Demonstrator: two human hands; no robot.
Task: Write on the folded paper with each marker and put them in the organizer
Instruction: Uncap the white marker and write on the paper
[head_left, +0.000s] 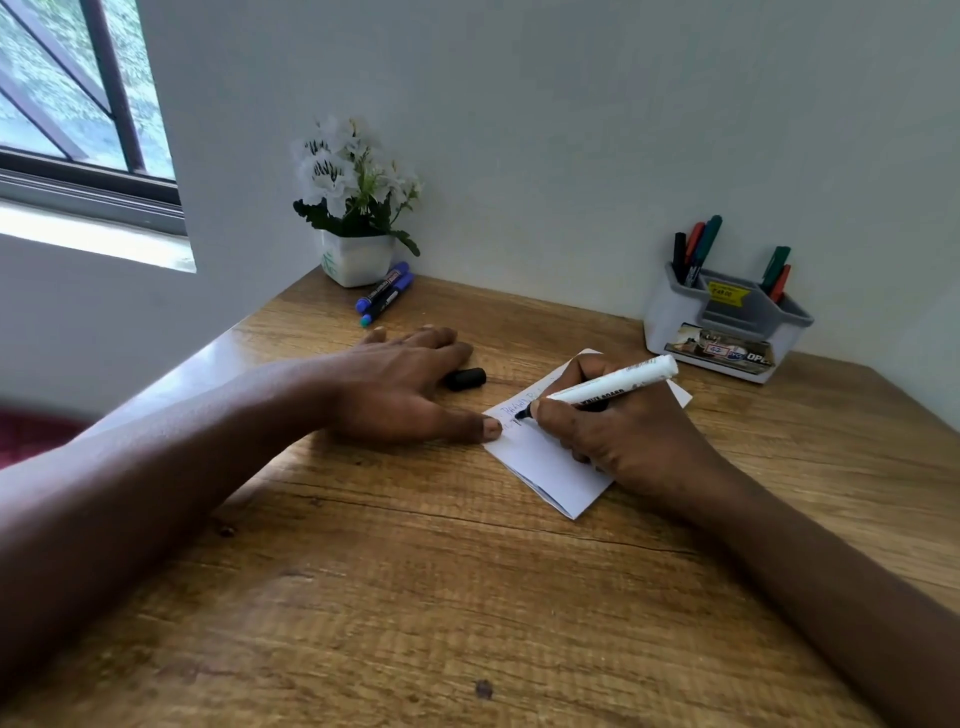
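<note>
On the grain-patterned wooden desk, near its middle, lies the folded white paper, turned at an angle, with faint lines of writing along its far part. The right hand pinches a white-barrelled marker with a black tip between thumb and curled fingers, and the tip meets the paper near its left edge. The left hand lies spread flat on the desk, its thumb tip touching the paper's left corner, seemingly to pin the sheet. A small black cap rests on the desk just beside that hand's fingers (very likely this marker's own).

The step in hand looks like the writing itself, with this marker. At the back right stands the grey plastic organizer, which already holds black, red and green markers in two compartments, so much of the task seems done. Two blue-capped markers lie side by side next to a white pot of white flowers at the far corner, apparently yet to be used.

Next, the mark must be finished, the tip lifted cleanly, the black cap pressed back on, and the marker carried right and dropped upright into the organizer.
</note>
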